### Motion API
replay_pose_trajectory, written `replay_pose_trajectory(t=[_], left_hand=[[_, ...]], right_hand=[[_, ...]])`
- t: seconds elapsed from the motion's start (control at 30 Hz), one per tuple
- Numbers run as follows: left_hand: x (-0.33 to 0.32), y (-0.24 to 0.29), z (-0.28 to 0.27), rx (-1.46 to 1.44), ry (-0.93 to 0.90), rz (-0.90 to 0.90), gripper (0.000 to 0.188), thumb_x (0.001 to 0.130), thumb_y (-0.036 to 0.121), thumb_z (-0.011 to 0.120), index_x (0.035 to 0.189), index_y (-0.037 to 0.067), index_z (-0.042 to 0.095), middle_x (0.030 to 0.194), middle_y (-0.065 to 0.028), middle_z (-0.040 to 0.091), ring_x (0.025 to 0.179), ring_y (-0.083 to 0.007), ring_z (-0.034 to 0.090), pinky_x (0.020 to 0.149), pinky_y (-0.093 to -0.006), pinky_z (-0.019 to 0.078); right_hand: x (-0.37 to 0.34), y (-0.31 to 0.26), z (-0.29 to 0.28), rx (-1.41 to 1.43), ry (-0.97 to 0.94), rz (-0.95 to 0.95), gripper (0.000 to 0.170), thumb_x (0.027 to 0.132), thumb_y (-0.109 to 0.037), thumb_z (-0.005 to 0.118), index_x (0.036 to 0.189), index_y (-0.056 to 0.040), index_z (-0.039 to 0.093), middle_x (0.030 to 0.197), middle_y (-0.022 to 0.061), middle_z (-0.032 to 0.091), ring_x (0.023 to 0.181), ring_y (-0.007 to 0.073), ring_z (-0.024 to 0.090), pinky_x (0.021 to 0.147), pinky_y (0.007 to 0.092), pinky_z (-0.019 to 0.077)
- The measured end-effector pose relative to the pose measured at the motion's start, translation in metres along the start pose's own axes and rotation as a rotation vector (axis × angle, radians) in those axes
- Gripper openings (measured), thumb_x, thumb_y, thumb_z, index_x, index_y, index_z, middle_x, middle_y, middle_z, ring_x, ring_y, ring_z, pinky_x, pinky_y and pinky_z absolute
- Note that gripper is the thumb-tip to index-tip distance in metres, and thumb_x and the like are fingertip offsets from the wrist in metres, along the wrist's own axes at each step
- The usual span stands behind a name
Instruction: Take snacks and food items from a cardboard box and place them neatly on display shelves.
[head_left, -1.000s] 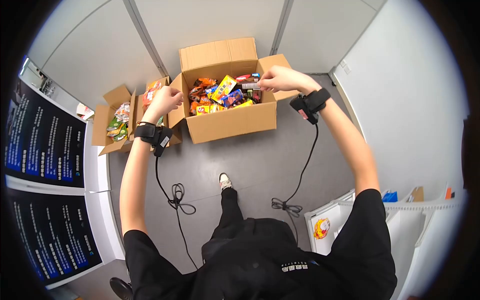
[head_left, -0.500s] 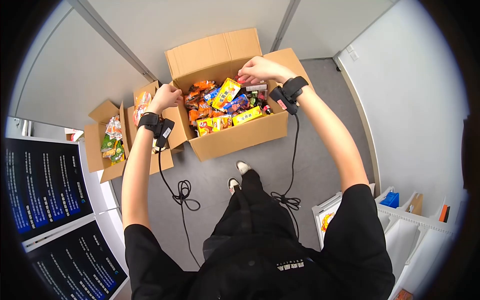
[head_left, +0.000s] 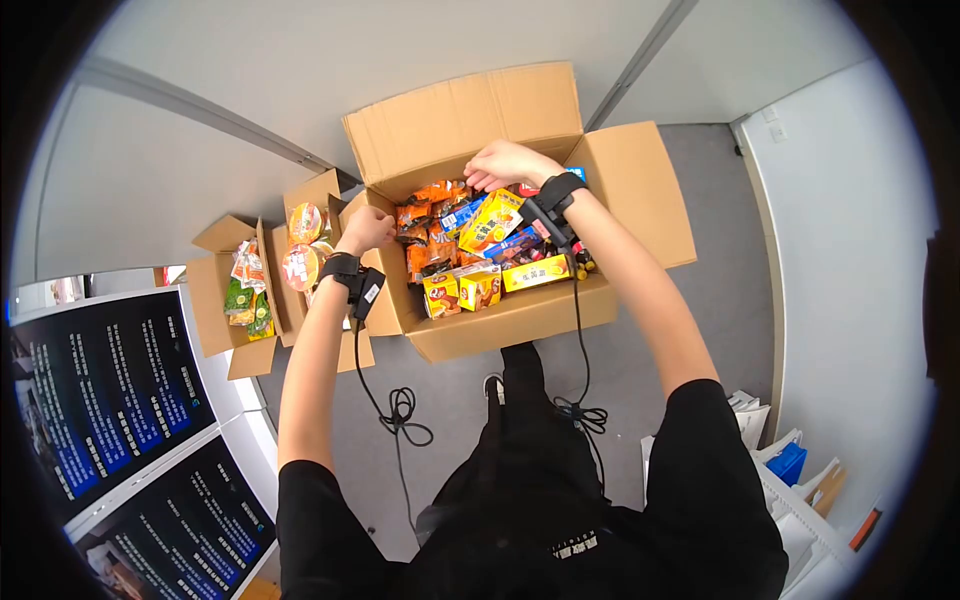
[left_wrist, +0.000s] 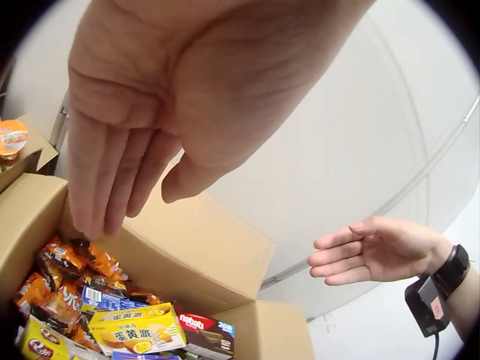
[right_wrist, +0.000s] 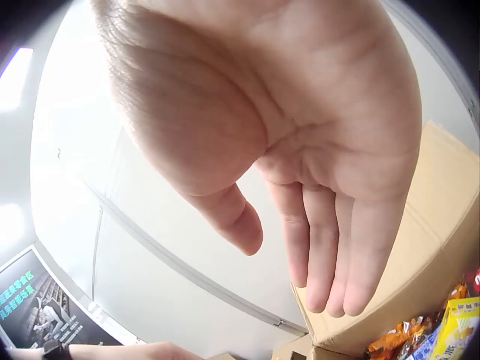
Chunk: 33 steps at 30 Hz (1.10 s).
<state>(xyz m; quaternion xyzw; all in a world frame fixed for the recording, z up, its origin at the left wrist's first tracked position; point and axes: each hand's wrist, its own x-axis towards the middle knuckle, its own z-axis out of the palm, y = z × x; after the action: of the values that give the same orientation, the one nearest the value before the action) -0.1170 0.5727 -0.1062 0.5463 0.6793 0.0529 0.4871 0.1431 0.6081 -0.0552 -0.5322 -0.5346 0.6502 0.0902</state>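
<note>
A large open cardboard box (head_left: pixel 515 328) stands in front of me, full of packaged snacks. Orange snack packets (head_left: pixel 428 250) fill its left side. Yellow snack boxes (head_left: pixel 490 224) and a dark red nabati box (left_wrist: pixel 204 334) lie among them. My left hand (head_left: pixel 368 230) hovers at the box's left edge, its fingers loosely straight and nothing in them. Over the back of the box, near the raised rear flap, is my right hand (head_left: pixel 508 165), also holding nothing. In the right wrist view its fingers (right_wrist: pixel 322 255) extend downward with the palm bare.
To the left stand smaller cartons, one with instant noodle cups (head_left: pixel 301 268), another with green and orange snack bags (head_left: pixel 243 295). Dark display panels (head_left: pixel 130 390) flank the left side. Cables (head_left: pixel 400 410) hang from both wrists. White shelving (head_left: pixel 790 510) is at the right.
The body has come closer to the large box and the view has turned. My right hand has moved from the box's right side inward over its back; the left stays near the left edge.
</note>
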Motion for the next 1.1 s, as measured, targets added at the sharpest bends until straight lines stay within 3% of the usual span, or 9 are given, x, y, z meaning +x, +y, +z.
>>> replay_pose_trajectory(t=[0.17,0.27,0.4,0.6,0.8,0.9,1.03,1.07,1.1], left_hand=[[0.080,-0.041,0.026,0.064,-0.021,-0.091,0.023,0.075,0.015,0.044,0.076,-0.005,0.057,0.064,-0.0084,0.059,0.055,-0.0133,0.057,0.051,-0.0239,0.0471],[0.119,-0.091,0.059,-0.255,-0.036,-0.232,0.028,0.080,0.019,0.043,0.088,-0.006,0.052,0.078,-0.0121,0.058,0.067,-0.0171,0.058,0.057,-0.0254,0.0475],[0.170,-0.150,0.095,-0.427,0.043,-0.336,0.032,0.080,0.024,0.044,0.080,-0.006,0.054,0.068,-0.0109,0.059,0.057,-0.0163,0.058,0.051,-0.0250,0.0475],[0.228,-0.185,0.126,-0.617,0.131,-0.402,0.043,0.081,0.032,0.043,0.078,-0.010,0.052,0.065,-0.0155,0.057,0.053,-0.0195,0.058,0.050,-0.0265,0.0493],[0.285,-0.191,0.116,-0.629,0.128,-0.439,0.063,0.073,0.054,0.042,0.069,-0.009,0.052,0.059,-0.0144,0.056,0.049,-0.0196,0.056,0.045,-0.0275,0.0489],[0.317,-0.197,0.115,-0.636,0.142,-0.458,0.059,0.072,0.053,0.045,0.066,-0.005,0.052,0.059,-0.0132,0.055,0.045,-0.0173,0.053,0.042,-0.0252,0.0462],[0.329,-0.196,0.116,-0.716,0.098,-0.456,0.034,0.076,0.029,0.052,0.078,-0.005,0.050,0.064,-0.0107,0.054,0.052,-0.0143,0.052,0.045,-0.0222,0.0444],[0.324,-0.195,0.115,-0.749,0.119,-0.490,0.020,0.077,0.015,0.050,0.079,-0.004,0.048,0.065,-0.0093,0.054,0.052,-0.0128,0.051,0.046,-0.0211,0.0442],[0.320,-0.197,0.115,-0.745,0.125,-0.489,0.020,0.077,0.015,0.050,0.079,-0.004,0.048,0.065,-0.0093,0.054,0.052,-0.0128,0.051,0.046,-0.0211,0.0442]], right_hand=[[0.115,0.042,0.006,0.043,-0.037,0.065,0.030,0.078,-0.021,0.042,0.092,0.0028,0.053,0.089,0.0135,0.057,0.078,0.0173,0.057,0.067,0.0256,0.0465],[0.175,0.084,0.022,0.122,-0.080,0.158,0.029,0.077,-0.020,0.043,0.089,0.0049,0.053,0.085,0.0145,0.058,0.074,0.0189,0.058,0.065,0.0278,0.0476],[0.237,0.140,0.048,0.201,-0.087,0.275,0.027,0.075,-0.019,0.045,0.085,0.0035,0.055,0.083,0.0134,0.058,0.072,0.0179,0.058,0.062,0.0271,0.0477],[0.296,0.221,0.085,0.174,-0.050,0.318,0.026,0.075,-0.020,0.047,0.084,0.0022,0.056,0.079,0.0106,0.059,0.068,0.0163,0.057,0.059,0.0254,0.0467],[0.299,0.259,0.108,-0.001,-0.032,0.210,0.027,0.074,-0.019,0.046,0.082,0.0046,0.056,0.077,0.0117,0.060,0.069,0.0168,0.058,0.059,0.0257,0.0465],[0.283,0.254,0.106,-0.049,-0.060,0.124,0.025,0.073,-0.017,0.046,0.077,0.0050,0.057,0.072,0.0109,0.060,0.065,0.0161,0.058,0.057,0.0247,0.0448],[0.276,0.252,0.104,0.045,-0.044,0.134,0.025,0.073,-0.016,0.046,0.079,0.0055,0.057,0.072,0.0115,0.060,0.063,0.0162,0.058,0.057,0.0244,0.0444],[0.274,0.251,0.102,0.075,-0.076,0.147,0.025,0.073,-0.016,0.046,0.078,0.0059,0.056,0.073,0.0116,0.060,0.063,0.0163,0.058,0.057,0.0243,0.0445],[0.274,0.253,0.102,0.105,-0.109,0.159,0.025,0.073,-0.016,0.046,0.076,0.0064,0.056,0.073,0.0116,0.060,0.063,0.0165,0.058,0.058,0.0242,0.0447]])
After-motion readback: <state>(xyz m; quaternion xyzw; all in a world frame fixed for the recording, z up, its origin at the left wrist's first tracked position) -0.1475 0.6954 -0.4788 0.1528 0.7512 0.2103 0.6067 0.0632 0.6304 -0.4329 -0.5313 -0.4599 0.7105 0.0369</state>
